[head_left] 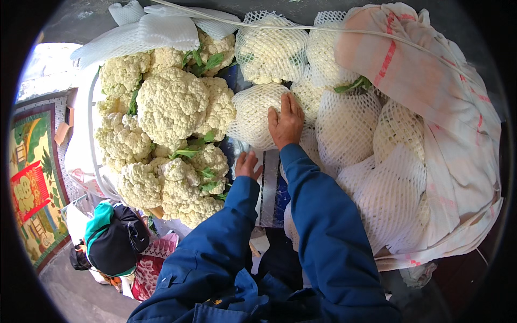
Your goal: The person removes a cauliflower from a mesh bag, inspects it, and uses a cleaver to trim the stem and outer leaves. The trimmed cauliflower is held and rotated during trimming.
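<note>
The round cream cauliflower in white foam netting (250, 116) lies just beyond the left hand (248, 165), the cauliflower's longer axis seemingly running left to right. The right hand (287, 123) is nearer, laid unclenched on its right side; whether the half-curled left hand grips anything, I cannot tell.

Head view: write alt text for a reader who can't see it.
A blue-sleeved person's right hand rests on a cauliflower in white foam netting, with the left hand close by. Bare cauliflowers with some green leaves are heaped at left; more netted cauliflowers lie at right, beside a pale, red-striped cloth.
</note>
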{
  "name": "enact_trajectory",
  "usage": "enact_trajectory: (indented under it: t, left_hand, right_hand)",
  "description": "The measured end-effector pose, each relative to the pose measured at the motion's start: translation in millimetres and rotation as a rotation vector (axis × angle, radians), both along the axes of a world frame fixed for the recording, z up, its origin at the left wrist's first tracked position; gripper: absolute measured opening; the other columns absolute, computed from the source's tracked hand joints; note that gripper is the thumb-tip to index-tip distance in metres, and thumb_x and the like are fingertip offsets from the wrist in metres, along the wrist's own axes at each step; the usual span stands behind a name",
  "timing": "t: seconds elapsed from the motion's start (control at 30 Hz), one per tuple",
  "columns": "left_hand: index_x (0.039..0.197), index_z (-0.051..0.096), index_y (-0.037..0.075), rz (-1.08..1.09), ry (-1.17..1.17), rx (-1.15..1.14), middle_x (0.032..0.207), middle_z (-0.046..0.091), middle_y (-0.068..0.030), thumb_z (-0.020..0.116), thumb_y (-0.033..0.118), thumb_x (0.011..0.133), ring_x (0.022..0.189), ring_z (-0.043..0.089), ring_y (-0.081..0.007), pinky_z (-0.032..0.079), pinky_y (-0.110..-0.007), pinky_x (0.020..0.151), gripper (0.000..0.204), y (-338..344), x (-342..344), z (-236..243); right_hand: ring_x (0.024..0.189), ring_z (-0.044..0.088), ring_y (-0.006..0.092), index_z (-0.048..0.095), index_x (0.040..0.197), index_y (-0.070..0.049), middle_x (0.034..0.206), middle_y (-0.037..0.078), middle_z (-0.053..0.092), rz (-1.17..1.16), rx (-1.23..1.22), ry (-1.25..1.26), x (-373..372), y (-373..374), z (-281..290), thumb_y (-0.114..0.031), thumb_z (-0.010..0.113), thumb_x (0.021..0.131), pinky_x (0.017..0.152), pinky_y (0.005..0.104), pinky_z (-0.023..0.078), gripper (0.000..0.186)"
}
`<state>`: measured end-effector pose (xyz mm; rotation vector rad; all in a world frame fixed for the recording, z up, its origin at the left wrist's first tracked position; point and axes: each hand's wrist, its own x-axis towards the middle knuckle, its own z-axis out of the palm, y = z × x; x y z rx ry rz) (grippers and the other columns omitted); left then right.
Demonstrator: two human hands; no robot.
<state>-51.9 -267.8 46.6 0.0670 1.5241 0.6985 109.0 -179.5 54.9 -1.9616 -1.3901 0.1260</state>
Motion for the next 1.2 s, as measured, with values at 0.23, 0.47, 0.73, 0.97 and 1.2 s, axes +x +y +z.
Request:
enact_trajectory:
  t: [0.23, 0.47, 0.73, 0.97, 1.2]
  left_hand:
    - [0.138, 0.049, 0.000, -0.195, -0.077, -0.047, 0.123, 0.062, -0.0116, 0.070, 0.020, 0.093, 0.112, 0.060, -0.0248, 0.051, -0.042, 0.094, 0.054, -100, -39, -7]
    - [0.134, 0.055, 0.000, -0.273, -0.166, 0.055, 0.122, 0.065, -0.0128, 0.067, 0.017, 0.096, 0.101, 0.067, -0.0250, 0.057, -0.036, 0.084, 0.044, -136, -72, -17]
    - [0.133, 0.054, -0.003, -0.342, -0.084, -0.094, 0.125, 0.061, -0.0167, 0.070, 0.012, 0.091, 0.117, 0.060, -0.0318, 0.053, -0.045, 0.096, 0.047, -116, -81, 13]
    - [0.133, 0.054, 0.000, -0.391, -0.058, -0.121, 0.124, 0.061, -0.0170, 0.072, 0.015, 0.090, 0.116, 0.061, -0.0334, 0.054, -0.048, 0.095, 0.048, -137, -98, -8]
    - [0.120, 0.060, 0.004, -0.342, -0.161, -0.096, 0.096, 0.068, -0.0129, 0.076, 0.012, 0.087, 0.086, 0.067, -0.0279, 0.058, -0.044, 0.074, 0.038, -151, -140, -59]
  right_hand:
    - [0.127, 0.051, 0.0414, 0.053, 0.134, 0.000, 0.138, 0.024, 0.053, -0.154, -0.033, 0.138, -48, -53, 36, -0.016, 0.070, 0.084, 0.107, 0.0516, 0.039, 0.055]
    - [0.120, 0.057, 0.0417, 0.055, 0.134, -0.001, 0.134, 0.023, 0.057, -0.144, -0.148, 0.367, -117, -163, 52, -0.010, 0.065, 0.089, 0.098, 0.0472, 0.048, 0.048]
    - [0.097, 0.070, 0.0329, 0.063, 0.121, -0.002, 0.109, 0.018, 0.069, -0.251, -0.347, 0.543, -157, -287, 55, -0.006, 0.065, 0.090, 0.083, 0.0389, 0.056, 0.032]
    - [0.092, 0.070, 0.0375, 0.072, 0.107, -0.006, 0.100, 0.022, 0.070, -0.520, -0.561, 0.722, -207, -402, 27, -0.017, 0.063, 0.091, 0.082, 0.0424, 0.056, 0.021]
    - [0.095, 0.066, 0.0441, 0.069, 0.106, -0.010, 0.103, 0.021, 0.069, -0.483, -0.838, 0.811, -237, -468, 1, -0.030, 0.059, 0.091, 0.082, 0.0501, 0.054, 0.027]
